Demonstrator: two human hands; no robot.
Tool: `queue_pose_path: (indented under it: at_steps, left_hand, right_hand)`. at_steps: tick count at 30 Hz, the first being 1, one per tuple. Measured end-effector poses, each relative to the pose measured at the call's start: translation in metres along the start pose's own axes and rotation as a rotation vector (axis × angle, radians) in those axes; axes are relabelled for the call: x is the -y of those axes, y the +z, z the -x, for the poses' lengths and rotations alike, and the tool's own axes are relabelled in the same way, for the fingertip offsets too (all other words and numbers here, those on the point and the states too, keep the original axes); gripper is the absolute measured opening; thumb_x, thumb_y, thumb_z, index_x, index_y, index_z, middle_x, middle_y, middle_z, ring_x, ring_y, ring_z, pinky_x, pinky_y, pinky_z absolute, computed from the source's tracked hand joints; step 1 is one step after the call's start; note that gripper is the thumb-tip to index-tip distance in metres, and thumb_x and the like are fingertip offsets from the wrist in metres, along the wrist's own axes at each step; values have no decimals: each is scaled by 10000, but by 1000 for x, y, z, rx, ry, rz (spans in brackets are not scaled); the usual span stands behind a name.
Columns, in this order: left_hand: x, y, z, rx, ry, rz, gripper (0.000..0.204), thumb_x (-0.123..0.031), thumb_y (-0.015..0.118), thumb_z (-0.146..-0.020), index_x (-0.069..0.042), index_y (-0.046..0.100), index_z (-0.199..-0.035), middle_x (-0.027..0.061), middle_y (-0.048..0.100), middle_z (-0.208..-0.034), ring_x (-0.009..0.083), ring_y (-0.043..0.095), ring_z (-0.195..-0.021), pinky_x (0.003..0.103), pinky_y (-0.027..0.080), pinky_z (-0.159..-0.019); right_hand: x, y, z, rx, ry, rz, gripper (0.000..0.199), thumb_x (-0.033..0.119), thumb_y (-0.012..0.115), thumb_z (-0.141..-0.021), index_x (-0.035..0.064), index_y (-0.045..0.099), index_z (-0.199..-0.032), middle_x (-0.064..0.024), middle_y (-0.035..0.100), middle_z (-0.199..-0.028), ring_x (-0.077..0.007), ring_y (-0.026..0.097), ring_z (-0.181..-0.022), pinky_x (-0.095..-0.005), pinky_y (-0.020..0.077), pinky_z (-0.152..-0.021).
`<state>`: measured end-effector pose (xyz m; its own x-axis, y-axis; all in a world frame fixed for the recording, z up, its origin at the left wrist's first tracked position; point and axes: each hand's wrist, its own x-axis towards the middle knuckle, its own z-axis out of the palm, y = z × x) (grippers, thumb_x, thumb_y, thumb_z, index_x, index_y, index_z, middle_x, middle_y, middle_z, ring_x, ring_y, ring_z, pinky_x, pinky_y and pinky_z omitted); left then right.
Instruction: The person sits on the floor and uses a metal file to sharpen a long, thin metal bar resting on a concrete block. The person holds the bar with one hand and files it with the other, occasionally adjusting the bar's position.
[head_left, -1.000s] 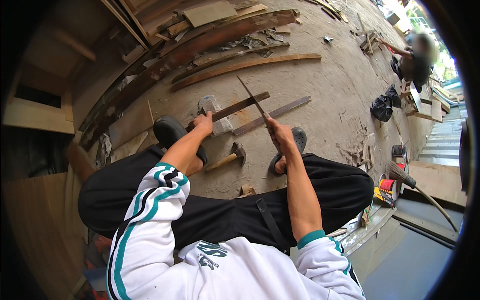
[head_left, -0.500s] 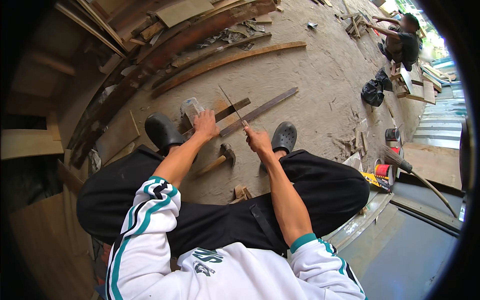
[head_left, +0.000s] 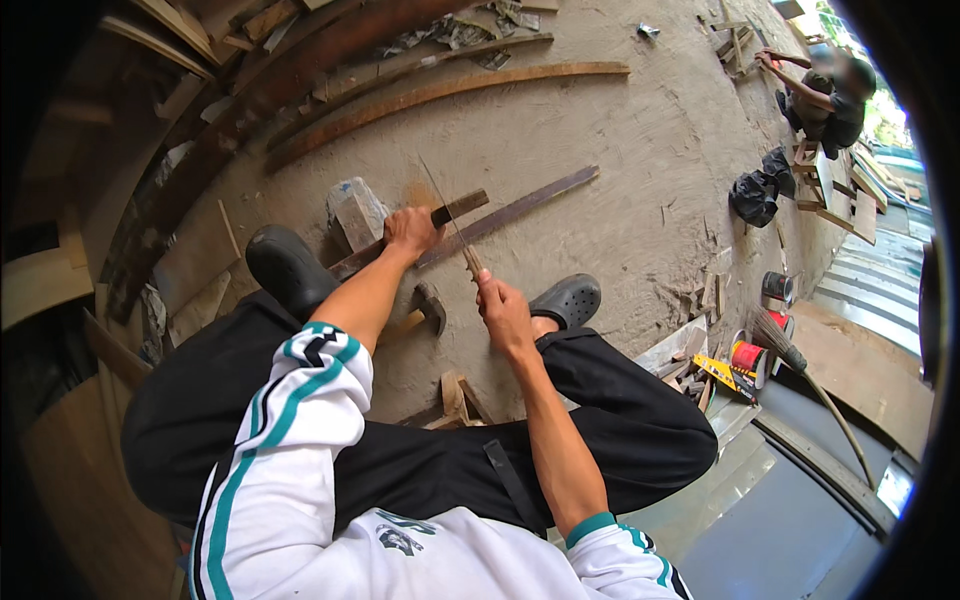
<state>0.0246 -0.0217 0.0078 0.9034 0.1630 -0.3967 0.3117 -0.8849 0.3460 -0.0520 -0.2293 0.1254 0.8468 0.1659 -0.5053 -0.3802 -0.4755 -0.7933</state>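
My left hand is closed over a short dark wooden strip, pressing it down near a pale block with something clear and plastic-like around it. In my right hand is the wooden handle of a thin handsaw. Its narrow blade crosses the strip just right of my left hand, pointing away from me. A longer dark strip lies on the ground under and beyond the saw. Between my feet rests a hammer, its head toward the right; my left forearm covers part of its handle.
Long curved boards lie ahead at the left. Wood offcuts sit near my lap. At the right are a black plastic bag, cans, a yellow box and a broom. Another person squats far right.
My right hand has pulled the saw back toward me and slightly left. The view has shifted a little. My left hand stays on the strip.
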Motion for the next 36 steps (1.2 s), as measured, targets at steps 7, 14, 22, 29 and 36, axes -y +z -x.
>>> queue_pose_path:
  at_steps: [7, 14, 22, 29, 36]
  left_hand:
    - [-3, -10, 1, 60, -54, -4, 452, -479, 714, -795, -59, 753, -959, 208, 724, -865, 378, 723, -854, 459, 573, -737]
    - [2, 1, -2, 27, -50, 40, 442, -484, 733, -791, -67, 756, -935, 212, 720, -848, 368, 726, -841, 468, 574, -719]
    - [3, -7, 1, 27, -51, 33, 450, -505, 707, -798, -80, 759, -936, 201, 725, -868, 365, 725, -860, 482, 575, -733]
    - [3, -8, -3, 47, -54, 18, 447, -497, 714, -791, -85, 757, -959, 193, 730, -895, 368, 721, -886, 481, 574, -744]
    - [-4, -9, 1, 48, -66, 3, 377, -428, 709, -808, -85, 761, -955, 188, 733, -890, 374, 723, -881, 469, 575, -756]
  right_hand:
    - [58, -32, 66, -58, 88, 134, 555, 435, 500, -1011, -16, 558, -692, -40, 505, -590, -102, 465, -567, -299, 375, -536]
    - [16, -1, 20, -68, 64, 74, 501, 369, 516, -998, -57, 609, -751, -162, 525, -576, -224, 474, -548, -407, 402, -578]
    - [44, -20, 18, 145, 365, -380, 432, 394, 530, -1007, 21, 614, -806, 23, 456, -576, -88, 403, -491, -251, 307, -465]
    - [39, -1, -9, 15, 335, 60, 562, 498, 550, -968, -8, 646, -740, -11, 512, -555, -113, 463, -503, -282, 340, -473]
    - [29, -34, 50, -30, 295, 121, 622, 517, 535, -971, -11, 614, -651, -18, 504, -540, -116, 463, -502, -306, 360, -498]
